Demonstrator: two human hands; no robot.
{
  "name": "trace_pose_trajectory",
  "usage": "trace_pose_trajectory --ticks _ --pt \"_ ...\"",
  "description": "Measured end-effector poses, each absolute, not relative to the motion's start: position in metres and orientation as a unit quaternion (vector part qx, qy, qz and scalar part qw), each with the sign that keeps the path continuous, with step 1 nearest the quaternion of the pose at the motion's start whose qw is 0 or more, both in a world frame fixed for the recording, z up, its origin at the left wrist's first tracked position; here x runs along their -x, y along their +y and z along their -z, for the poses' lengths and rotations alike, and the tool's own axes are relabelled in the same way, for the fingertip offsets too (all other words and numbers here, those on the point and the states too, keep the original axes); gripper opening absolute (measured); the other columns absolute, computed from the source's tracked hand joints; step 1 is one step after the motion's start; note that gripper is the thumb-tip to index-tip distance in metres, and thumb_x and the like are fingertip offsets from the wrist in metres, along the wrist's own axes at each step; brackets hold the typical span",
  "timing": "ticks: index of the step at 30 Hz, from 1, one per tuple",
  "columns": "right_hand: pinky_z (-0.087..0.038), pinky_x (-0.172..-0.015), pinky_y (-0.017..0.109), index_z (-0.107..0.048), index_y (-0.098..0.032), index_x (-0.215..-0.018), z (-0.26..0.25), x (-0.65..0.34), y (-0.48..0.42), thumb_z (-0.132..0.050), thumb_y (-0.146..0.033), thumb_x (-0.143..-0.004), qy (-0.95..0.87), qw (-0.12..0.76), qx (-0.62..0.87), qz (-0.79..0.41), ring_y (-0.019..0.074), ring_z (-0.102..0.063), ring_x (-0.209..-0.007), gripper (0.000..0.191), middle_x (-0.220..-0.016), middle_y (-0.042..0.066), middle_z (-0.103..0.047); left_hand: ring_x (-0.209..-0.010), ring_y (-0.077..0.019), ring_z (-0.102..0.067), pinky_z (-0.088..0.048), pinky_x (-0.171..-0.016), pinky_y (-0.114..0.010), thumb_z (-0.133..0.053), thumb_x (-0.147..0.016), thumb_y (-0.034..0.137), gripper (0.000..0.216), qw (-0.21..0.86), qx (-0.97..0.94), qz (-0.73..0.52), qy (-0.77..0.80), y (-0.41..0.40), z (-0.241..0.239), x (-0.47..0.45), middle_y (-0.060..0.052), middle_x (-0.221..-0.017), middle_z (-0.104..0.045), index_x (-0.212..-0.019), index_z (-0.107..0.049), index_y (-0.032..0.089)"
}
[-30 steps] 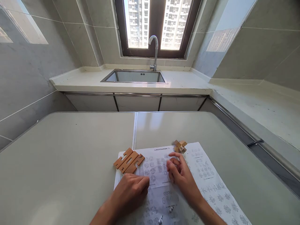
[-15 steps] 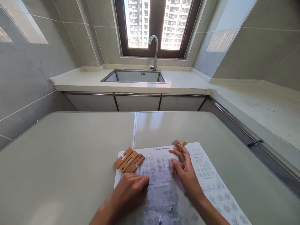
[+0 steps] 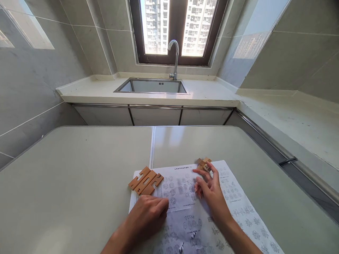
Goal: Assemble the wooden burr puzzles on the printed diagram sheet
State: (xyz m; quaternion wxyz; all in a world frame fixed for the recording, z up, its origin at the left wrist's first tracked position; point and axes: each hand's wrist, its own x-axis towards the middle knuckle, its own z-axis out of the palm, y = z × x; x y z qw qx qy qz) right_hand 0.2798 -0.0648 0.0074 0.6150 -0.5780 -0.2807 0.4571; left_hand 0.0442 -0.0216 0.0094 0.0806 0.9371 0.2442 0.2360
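Note:
My left hand [image 3: 149,213] rests closed on the printed sheet [image 3: 182,197], its knuckles up and fingers curled under, with nothing showing in it. Just beyond it, flat notched wooden puzzle pieces [image 3: 146,181] lie side by side with black numbers on them, partly over the sheet's left corner. My right hand [image 3: 210,188] is over the sheet, fingers bent and apart. Its index fingertip is at the small wooden puzzle pieces [image 3: 202,163] by the sheet's far edge, which lie crossed and bear a black number. Whether the fingertip touches them I cannot tell.
The sheet lies on a pale table [image 3: 79,183] with a seam [image 3: 152,146] down its middle. Small torn scraps [image 3: 181,248] sit on the paper near me. Behind stands a counter [image 3: 87,92] with a sink [image 3: 150,92] and faucet [image 3: 174,60]; another counter [image 3: 299,116] runs along the right.
My right hand has shifted slightly right, uncovering more of the crossed wooden puzzle pieces and a number on them. My left hand and the flat pieces have stayed put.

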Motion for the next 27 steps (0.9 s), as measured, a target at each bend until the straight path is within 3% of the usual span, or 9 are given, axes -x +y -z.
trace_pose_trajectory --ticks 19,27 --pt "-0.044 -0.05 0.027 -0.049 -0.035 -0.136 -0.021 -0.284 -0.061 -0.079 -0.037 -0.083 -0.207 0.642 0.564 -0.476 0.014 -0.054 -0.062 0.061 -0.114 0.003 -0.066 -0.048 -0.0129 -0.022 -0.021 -0.049 -0.029 -0.039 -0.08 -0.005 0.031 0.079 -0.938 -0.231 0.246 -0.022 -0.01 -0.045 0.007 -0.053 -0.038 -0.067 -0.037 0.022" --pt "-0.042 -0.056 0.027 -0.059 -0.028 -0.128 -0.021 -0.287 -0.061 -0.077 -0.037 -0.087 -0.196 0.618 0.568 -0.507 0.0131 -0.046 -0.058 0.045 -0.077 -0.003 -0.061 -0.05 -0.0131 -0.021 -0.02 -0.05 -0.03 -0.039 -0.083 -0.005 0.032 0.082 -0.938 -0.231 0.247 -0.022 -0.01 -0.045 0.007 -0.053 -0.037 -0.068 -0.036 0.022"
